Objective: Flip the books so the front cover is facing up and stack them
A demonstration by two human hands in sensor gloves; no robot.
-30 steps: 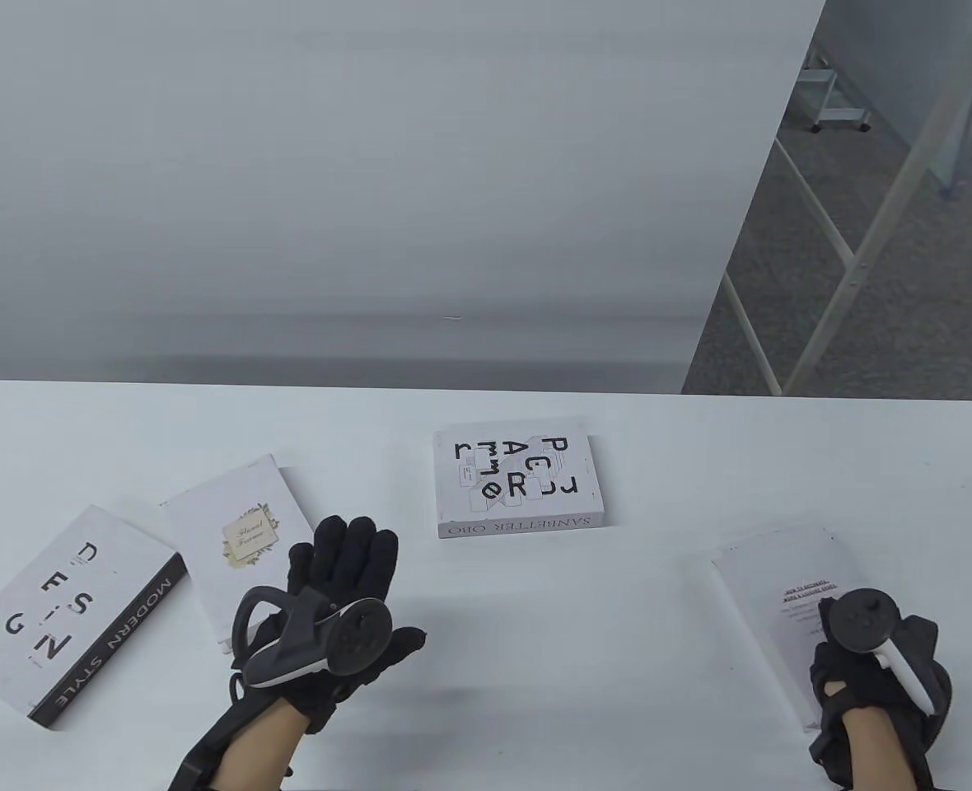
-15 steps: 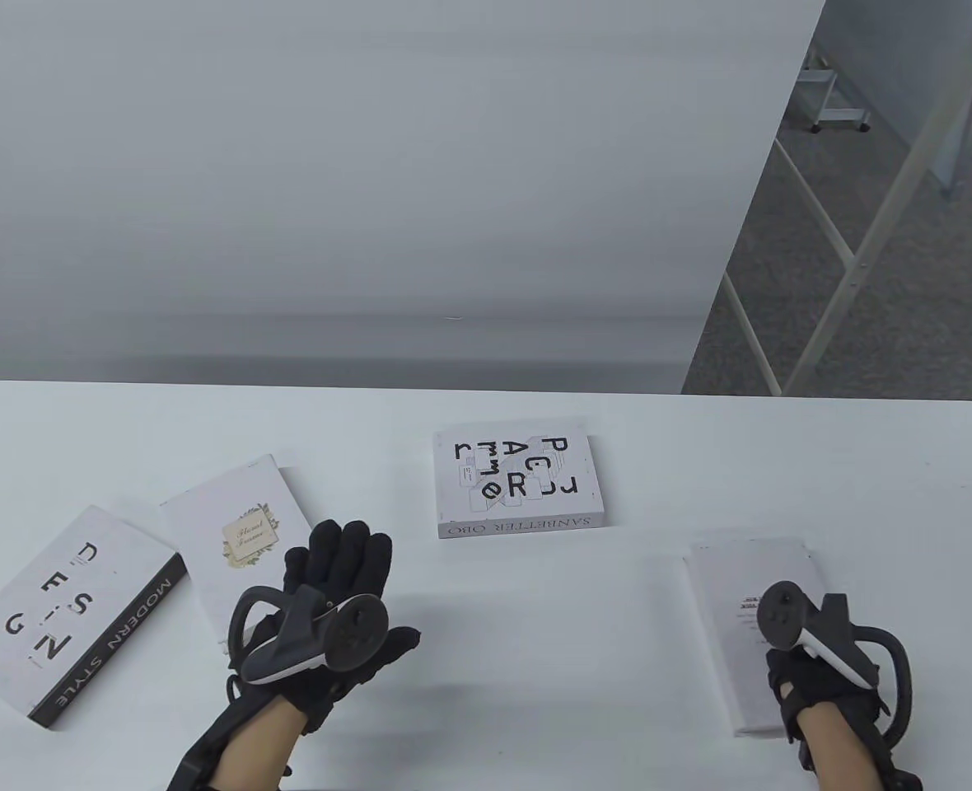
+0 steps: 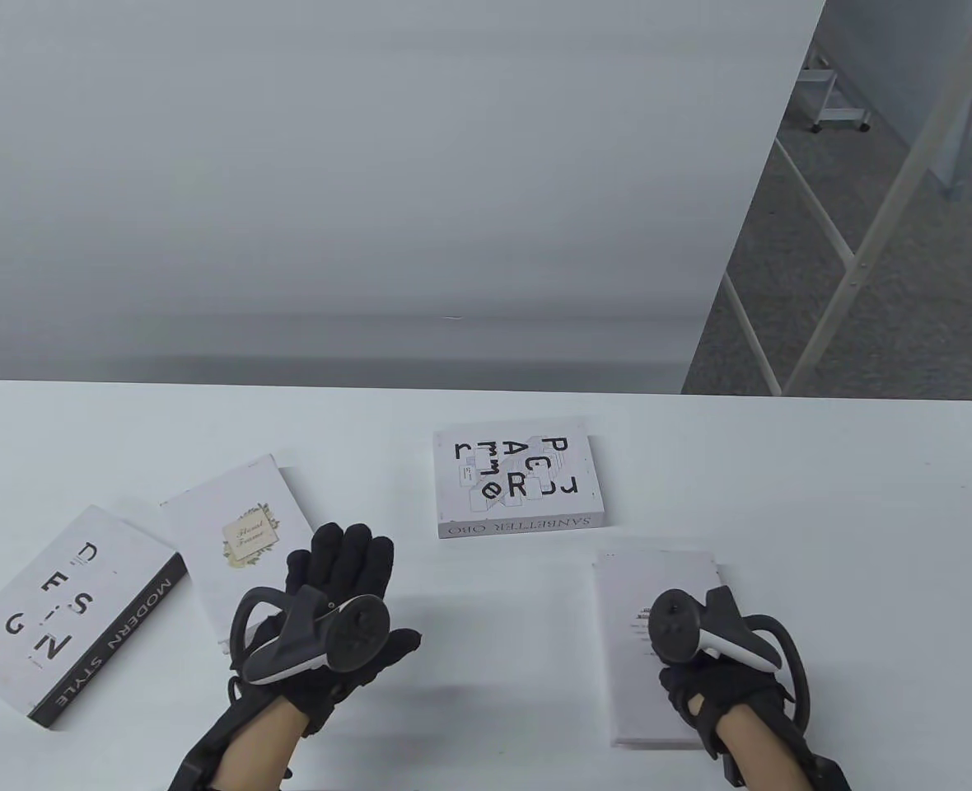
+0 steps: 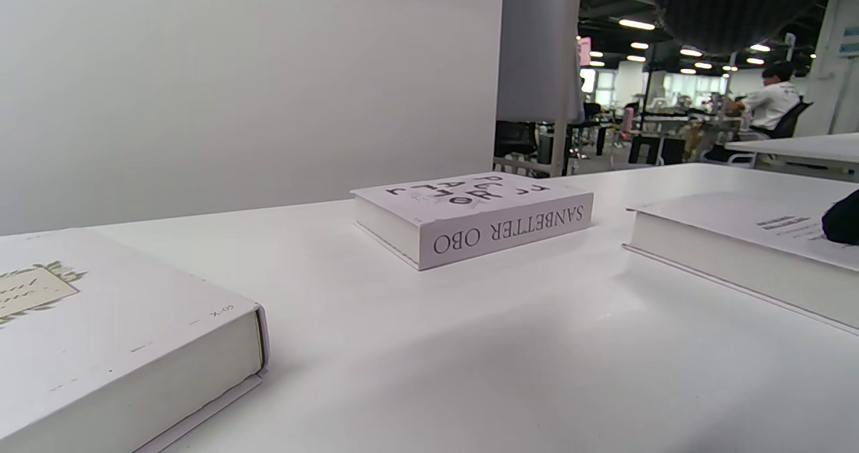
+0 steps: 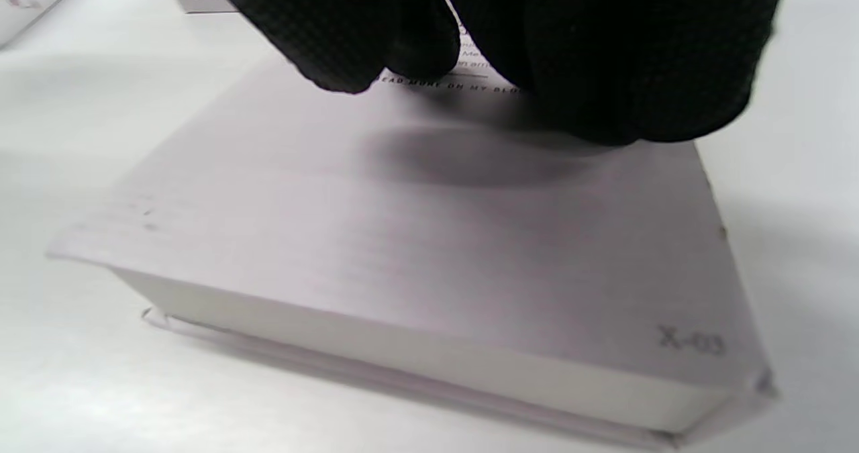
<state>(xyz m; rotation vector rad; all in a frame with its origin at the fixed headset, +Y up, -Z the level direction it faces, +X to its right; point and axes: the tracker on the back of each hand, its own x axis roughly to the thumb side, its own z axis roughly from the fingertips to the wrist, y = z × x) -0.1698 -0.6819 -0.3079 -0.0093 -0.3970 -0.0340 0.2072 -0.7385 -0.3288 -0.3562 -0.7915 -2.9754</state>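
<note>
A plain grey wall [image 3: 354, 165] fills most of the table view, with grey carpet [image 3: 906, 329] and white metal frames [image 3: 857, 247] at two o'clock; the left wrist view shows a lit office with a seated person [image 4: 768, 104] beyond. The white table [image 3: 486, 420] spans the lower part. On it lie four books: the "MODERN STYLE" book [image 3: 66, 618] at eight o'clock, a floral-label book [image 3: 235, 527] beside it, the "SANBETTER OBO" book [image 3: 517, 484] near centre, and a plain white book [image 3: 659, 651] at five o'clock, its small-print cover up. The right hand [image 3: 717, 667] rests flat on this book, fingers pressing its cover. The left hand [image 3: 329, 610] lies spread open on the table, holding nothing, just beside the floral-label book.
</note>
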